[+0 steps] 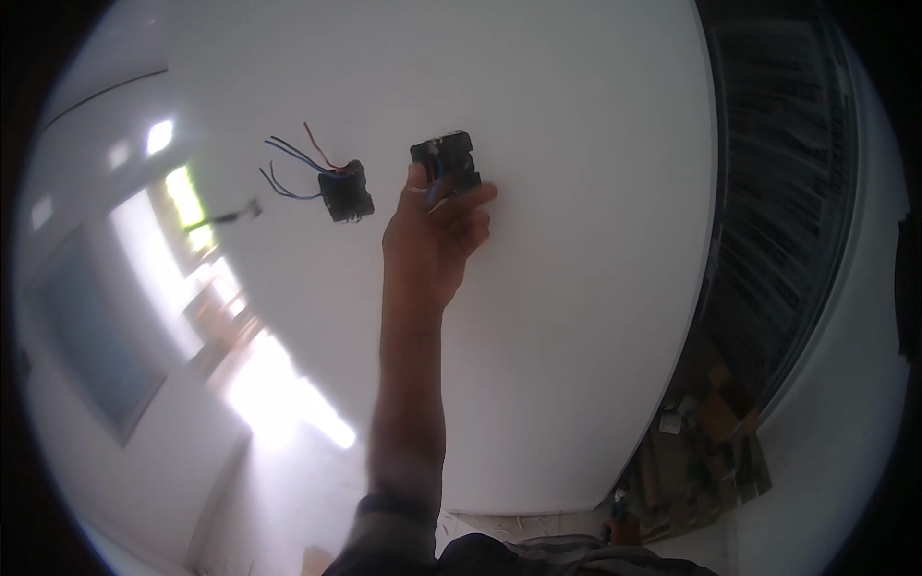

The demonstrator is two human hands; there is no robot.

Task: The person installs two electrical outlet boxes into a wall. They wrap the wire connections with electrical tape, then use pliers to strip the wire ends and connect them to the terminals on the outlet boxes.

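Observation:
My left hand (442,226) reaches up to a white wall, its fingers curled and slightly blurred. It is at the lower edge of a black electrical box (459,154) set in the wall. A blue wire (435,182) runs from the box down between my thumb and fingers, which are closed on it. Left of that hand, a second black electrical box (346,195) has several loose blue wires (293,154) and a red wire (315,142) sticking out. My right hand cannot be made out.
The white wall (567,317) fills the middle. Bright window light (279,384) falls at the left, beside a grey-blue panel (91,331). A dark framed panel (778,182) stands at the right. Cardboard pieces (720,413) lie low on the right, near a small, unclear reddish-brown shape (622,530).

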